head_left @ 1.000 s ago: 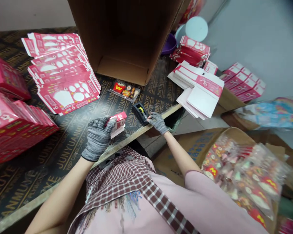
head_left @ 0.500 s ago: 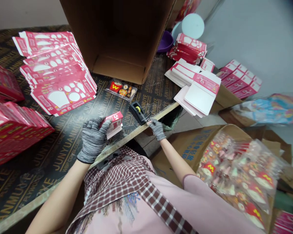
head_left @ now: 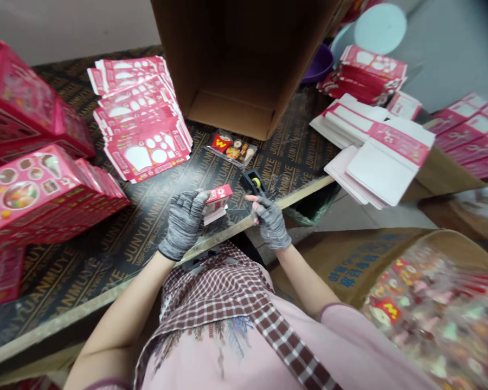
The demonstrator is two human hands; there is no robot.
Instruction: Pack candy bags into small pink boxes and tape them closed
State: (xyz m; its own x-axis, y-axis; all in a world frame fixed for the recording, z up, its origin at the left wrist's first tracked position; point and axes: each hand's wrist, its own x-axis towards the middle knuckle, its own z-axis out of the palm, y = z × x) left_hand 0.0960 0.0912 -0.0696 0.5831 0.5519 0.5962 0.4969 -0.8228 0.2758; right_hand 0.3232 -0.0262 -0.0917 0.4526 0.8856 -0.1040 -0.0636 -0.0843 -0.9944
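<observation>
My left hand (head_left: 184, 225), in a grey glove, is closed around a small pink-and-white box (head_left: 217, 203) near the table's front edge; an end flap of the box stands out toward me. My right hand (head_left: 270, 221), also gloved with bare fingertips, is just right of the box, its fingers drawn together; anything between them is too small to make out. Behind it stands a black tape dispenser (head_left: 255, 182) with a yellow core. A clear packet of small colourful pieces (head_left: 232, 148) lies farther back on the table.
A large open carton (head_left: 231, 111) stands at the back. Flat pink boxes (head_left: 146, 146) are fanned out on the left, beside filled pink boxes (head_left: 44, 200). White-backed cartons (head_left: 390, 162) overhang the right edge. A sack of packets (head_left: 431, 314) is at lower right.
My right hand has come away from the front of the tape dispenser, toward the box. My left hand still holds the box. The whole view has shifted, with things appearing farther right.
</observation>
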